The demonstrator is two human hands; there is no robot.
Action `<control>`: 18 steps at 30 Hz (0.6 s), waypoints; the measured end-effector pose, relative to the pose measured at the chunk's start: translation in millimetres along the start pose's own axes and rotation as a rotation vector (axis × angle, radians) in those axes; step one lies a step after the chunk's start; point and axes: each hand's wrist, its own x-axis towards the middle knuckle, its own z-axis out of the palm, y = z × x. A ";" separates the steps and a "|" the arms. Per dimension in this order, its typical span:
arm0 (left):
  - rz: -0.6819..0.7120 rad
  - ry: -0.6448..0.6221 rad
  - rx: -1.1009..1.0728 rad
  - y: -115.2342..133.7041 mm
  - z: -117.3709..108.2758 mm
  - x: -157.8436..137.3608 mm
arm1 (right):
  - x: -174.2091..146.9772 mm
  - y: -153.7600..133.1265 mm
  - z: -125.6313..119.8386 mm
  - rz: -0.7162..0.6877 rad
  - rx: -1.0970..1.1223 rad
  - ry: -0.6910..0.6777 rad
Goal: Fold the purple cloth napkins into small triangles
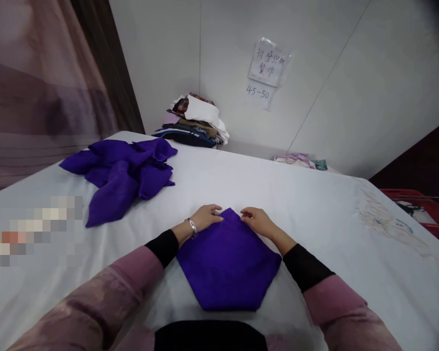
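- Now the cloth (229, 263) is lying on the worktop (325, 209), its tip (229, 213) between left hand (206, 218) and right hand (259, 223).
- Left is resting unclenched; right's grip, cannot tell.
- Tip is pointing forward, neither axis clearly longer.

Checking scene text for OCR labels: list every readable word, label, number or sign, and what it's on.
"折叠…餐巾": handwritten on the upper white rectangular paper sheet on the pale grey wall; characters between unclear.
"45-50": handwritten on the smaller white paper sheet directly below.
Pixelated patch, lower left: unreadable.
No other text can be made out.
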 end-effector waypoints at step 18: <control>0.005 -0.057 -0.152 6.3 5.2 3.7 | 8.4 -7.2 18.2 -0.045 0.199 0.185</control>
